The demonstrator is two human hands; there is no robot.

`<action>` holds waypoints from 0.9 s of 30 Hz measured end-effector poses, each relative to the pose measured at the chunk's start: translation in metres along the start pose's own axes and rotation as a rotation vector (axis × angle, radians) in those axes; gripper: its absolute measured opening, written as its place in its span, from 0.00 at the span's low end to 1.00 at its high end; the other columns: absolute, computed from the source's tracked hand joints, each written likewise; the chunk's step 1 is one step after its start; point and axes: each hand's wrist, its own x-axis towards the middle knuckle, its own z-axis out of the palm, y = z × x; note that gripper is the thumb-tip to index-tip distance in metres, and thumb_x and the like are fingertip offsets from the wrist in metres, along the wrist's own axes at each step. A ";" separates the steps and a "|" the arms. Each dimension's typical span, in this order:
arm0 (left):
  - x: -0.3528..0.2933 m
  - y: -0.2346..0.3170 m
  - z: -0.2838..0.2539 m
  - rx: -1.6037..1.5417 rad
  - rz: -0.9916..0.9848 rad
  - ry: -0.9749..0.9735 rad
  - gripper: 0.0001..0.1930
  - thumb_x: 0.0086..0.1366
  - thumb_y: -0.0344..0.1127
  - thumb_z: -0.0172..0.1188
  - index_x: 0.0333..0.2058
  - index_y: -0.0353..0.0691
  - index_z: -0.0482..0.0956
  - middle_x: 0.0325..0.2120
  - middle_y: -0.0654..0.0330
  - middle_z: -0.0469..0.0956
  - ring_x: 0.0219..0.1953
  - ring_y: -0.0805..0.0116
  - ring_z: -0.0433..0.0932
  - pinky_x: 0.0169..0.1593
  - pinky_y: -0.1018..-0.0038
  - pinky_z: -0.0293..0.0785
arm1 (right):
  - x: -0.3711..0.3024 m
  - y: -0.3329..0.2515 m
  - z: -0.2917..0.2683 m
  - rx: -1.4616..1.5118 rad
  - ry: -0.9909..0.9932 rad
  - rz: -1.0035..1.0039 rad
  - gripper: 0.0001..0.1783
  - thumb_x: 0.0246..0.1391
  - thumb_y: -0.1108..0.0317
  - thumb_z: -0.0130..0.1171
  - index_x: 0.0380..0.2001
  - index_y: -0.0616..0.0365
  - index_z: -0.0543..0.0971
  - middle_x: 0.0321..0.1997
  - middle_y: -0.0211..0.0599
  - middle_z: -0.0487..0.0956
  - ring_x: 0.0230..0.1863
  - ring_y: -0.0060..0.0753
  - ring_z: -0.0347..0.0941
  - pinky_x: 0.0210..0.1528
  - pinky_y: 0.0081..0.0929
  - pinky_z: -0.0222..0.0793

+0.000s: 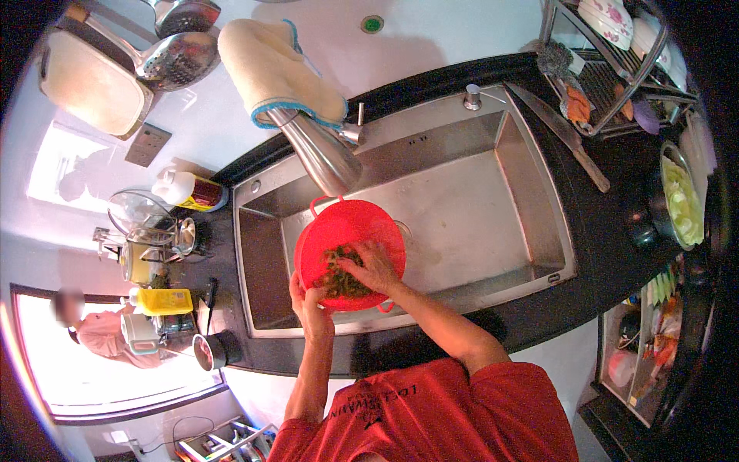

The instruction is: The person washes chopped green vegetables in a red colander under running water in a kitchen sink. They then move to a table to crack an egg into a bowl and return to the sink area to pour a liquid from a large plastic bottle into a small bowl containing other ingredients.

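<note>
A red round basin (346, 223) with loop handles sits over the front left part of the steel sink (462, 208). Chopped-looking dark green leaves (344, 286) lie in the basin's near side. My left hand (312, 300) grips the basin's near left rim, thumb over the edge. Inside the basin my right hand (373, 269) is curled over the leaves, with some of them between thumb and fingers. Just beyond the basin hangs the wide metal faucet spout (327, 158), a cream cloth (281, 73) draped over its upper part.
A large knife (566, 138) lies on the black counter right of the sink. Beyond it are a dish rack (616, 85) and a bowl of pale green vegetables (681, 200). Bottles, including a yellow one (162, 301), and a small pot (209, 352) stand at the left.
</note>
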 end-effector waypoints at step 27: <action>-0.034 0.034 0.025 0.697 0.410 0.126 0.44 0.36 0.28 0.63 0.58 0.38 0.55 0.49 0.53 0.59 0.54 0.58 0.60 0.58 0.66 0.55 | 0.001 -0.039 0.032 0.525 0.298 -0.059 0.16 0.54 0.60 0.51 0.40 0.59 0.75 0.39 0.45 0.77 0.40 0.45 0.72 0.46 0.37 0.64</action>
